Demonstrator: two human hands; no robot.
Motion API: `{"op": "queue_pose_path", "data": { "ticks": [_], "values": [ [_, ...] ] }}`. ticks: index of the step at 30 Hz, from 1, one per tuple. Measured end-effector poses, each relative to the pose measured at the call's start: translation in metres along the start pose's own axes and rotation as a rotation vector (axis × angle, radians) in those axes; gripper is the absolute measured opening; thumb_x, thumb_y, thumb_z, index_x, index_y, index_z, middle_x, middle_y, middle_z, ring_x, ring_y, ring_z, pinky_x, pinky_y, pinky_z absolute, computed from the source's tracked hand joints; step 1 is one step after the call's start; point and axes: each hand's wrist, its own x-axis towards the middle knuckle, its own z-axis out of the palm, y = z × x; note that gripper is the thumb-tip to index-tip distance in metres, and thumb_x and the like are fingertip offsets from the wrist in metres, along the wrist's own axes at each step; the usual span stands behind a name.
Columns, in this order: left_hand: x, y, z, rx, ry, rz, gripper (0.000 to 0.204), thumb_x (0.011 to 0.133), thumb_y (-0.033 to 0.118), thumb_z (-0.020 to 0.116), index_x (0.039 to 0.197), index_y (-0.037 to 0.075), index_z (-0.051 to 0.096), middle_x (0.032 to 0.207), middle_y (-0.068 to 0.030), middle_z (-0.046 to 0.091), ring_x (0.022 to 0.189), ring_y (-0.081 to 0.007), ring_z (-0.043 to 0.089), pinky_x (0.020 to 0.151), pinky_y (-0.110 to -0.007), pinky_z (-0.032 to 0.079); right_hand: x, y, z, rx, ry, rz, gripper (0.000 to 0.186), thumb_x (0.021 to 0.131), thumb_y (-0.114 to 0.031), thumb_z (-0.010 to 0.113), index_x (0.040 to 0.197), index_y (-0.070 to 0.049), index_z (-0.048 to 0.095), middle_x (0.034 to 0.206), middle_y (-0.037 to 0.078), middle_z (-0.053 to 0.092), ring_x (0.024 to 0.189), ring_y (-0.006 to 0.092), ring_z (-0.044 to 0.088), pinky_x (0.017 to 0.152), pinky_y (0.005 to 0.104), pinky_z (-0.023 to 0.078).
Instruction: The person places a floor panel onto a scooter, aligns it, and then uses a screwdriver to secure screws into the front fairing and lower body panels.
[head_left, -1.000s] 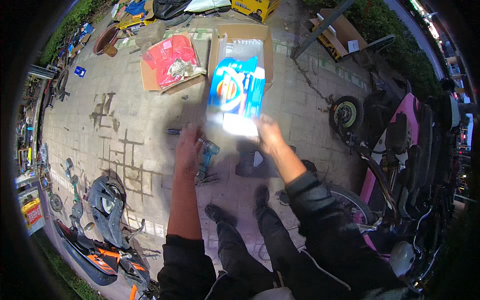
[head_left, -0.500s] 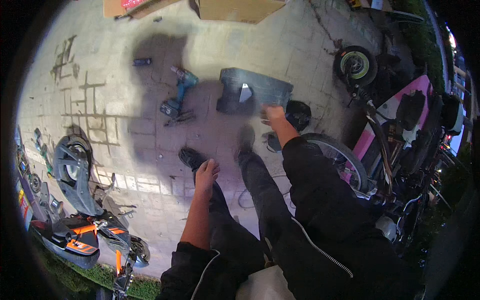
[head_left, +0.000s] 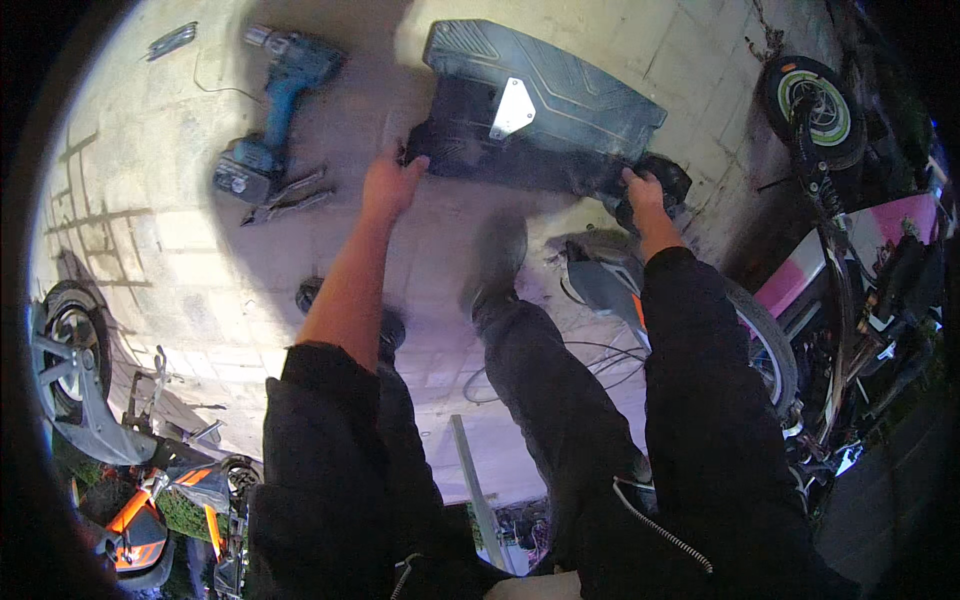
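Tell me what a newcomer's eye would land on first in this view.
Probably the dark ridged panel at upper centre, with a bright triangular plate on it, the left hand at its near left corner and the right hand at its near right end. Next might come the blue-green cordless drill on the paving at upper left, and the pink bodywork at the right edge.

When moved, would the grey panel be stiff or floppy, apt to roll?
The grey panel is probably stiff, given its moulded ridges. Its broad, angular shape should resist rolling. Being long, it might tilt if lifted from one end.
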Motion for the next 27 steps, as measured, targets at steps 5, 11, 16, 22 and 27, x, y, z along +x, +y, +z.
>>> {"op": "queue_pose_path", "data": {
  "ticks": [5,11,16,22,27],
  "values": [
    [0.022,-0.002,0.02,0.023,-0.066,0.022,0.043,0.076,0.018,0.064,0.116,0.003,0.054,0.106,-0.0237,0.059,0.099,-0.0405,0.056,0.083,-0.045,0.044,0.01,-0.008,-0.018,0.206,-0.148,0.131,0.059,0.083,-0.028,0.064,0.133,-0.007,0.041,0.113,0.008,0.054,0.102,0.0235,0.052,0.081,0.0387,0.039],
    [-0.07,0.032,0.022,0.037,-0.102,0.034,0.041,0.077,0.012,0.062,0.114,0.003,0.049,0.1,-0.0219,0.06,0.096,-0.0417,0.056,0.081,-0.045,0.045,-0.039,-0.018,-0.019,0.134,-0.332,0.057,0.055,0.08,-0.03,0.066,0.128,-0.011,0.047,0.121,0.009,0.051,0.103,0.0243,0.048,0.083,0.0467,0.038],
    [-0.103,0.015,-0.016,0.017,-0.106,0.027,0.041,0.075,0.01,0.061,0.113,0.001,0.05,0.099,-0.0227,0.06,0.095,-0.0399,0.057,0.079,-0.045,0.045,-0.107,-0.034,0.01,0.307,-0.08,0.118,0.046,0.078,-0.029,0.066,0.119,-0.011,0.056,0.11,0.007,0.058,0.091,0.0244,0.053,0.075,0.0435,0.041],
    [-0.144,0.036,-0.047,-0.57,-0.382,-0.163,0.044,0.073,-0.001,0.056,0.116,-0.004,0.047,0.097,-0.0137,0.061,0.086,-0.0201,0.06,0.07,-0.032,0.049,-0.201,0.018,-0.008,0.385,-0.248,0.067,0.031,0.077,-0.027,0.065,0.102,-0.009,0.059,0.085,0.004,0.056,0.074,0.0171,0.051,0.057,0.035,0.042],
    [-0.238,0.027,-0.106,-0.598,-0.179,-0.214,0.041,0.074,-0.003,0.053,0.114,-0.004,0.047,0.093,-0.0104,0.058,0.075,-0.018,0.057,0.064,-0.03,0.048,-0.333,0.003,-0.035,0.573,-0.158,0.209,0.029,0.081,-0.027,0.062,0.102,-0.009,0.054,0.083,0.003,0.054,0.067,0.0152,0.051,0.054,0.0321,0.042]
  ]
}}
